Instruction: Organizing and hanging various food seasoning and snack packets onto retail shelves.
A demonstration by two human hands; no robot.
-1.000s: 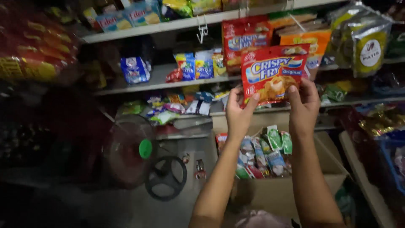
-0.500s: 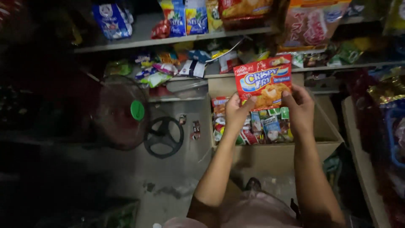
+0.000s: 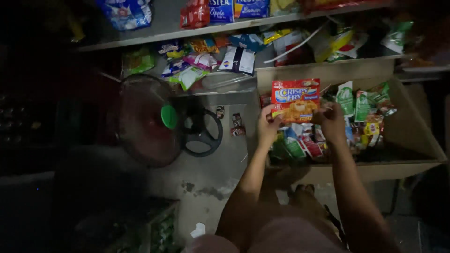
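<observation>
I see a large open brown cardboard box (image 3: 412,126) on the floor, filled with small sachets. Left of it stands a round floor fan with a green hub (image 3: 154,119). Over the box, a red-and-blue flat foil packet (image 3: 296,100) is held upright. My left hand (image 3: 268,125) grasps its left edge; my right hand (image 3: 332,122) grasps its right edge.
</observation>
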